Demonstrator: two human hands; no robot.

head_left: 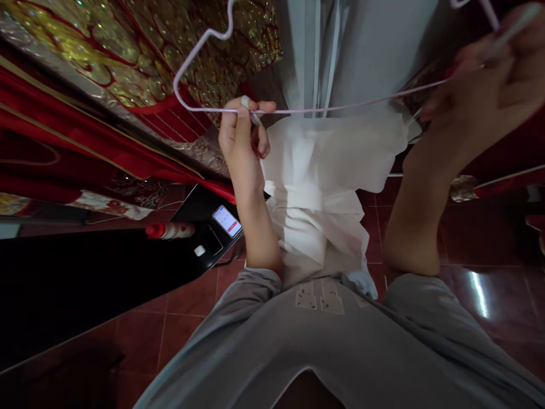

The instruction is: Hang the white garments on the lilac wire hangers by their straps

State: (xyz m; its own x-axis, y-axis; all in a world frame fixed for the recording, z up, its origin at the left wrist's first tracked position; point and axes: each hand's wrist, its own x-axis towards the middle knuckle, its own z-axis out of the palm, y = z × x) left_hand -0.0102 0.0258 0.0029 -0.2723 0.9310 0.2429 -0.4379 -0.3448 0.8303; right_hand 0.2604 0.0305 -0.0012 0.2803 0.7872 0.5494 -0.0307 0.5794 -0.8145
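Note:
A pale lilac wire hanger spans the view in front of me, its long bar slanting up to the right. My left hand is closed, pinching the bar near its left bend. A small white piece, too small to name, shows at those fingertips. At the hanger's other end is my right hand, smeared by motion, with fingers curled around the bar's end. Another whitish piece blurs across them. White cloth hangs in folds below the bar; whether it is attached there, I cannot tell.
Gold-sequined red garments hang at the left. Below them, a black tabletop holds a lit phone, a white earbud case and a red-capped bottle. Grey cloth hangs ahead, above red floor tiles.

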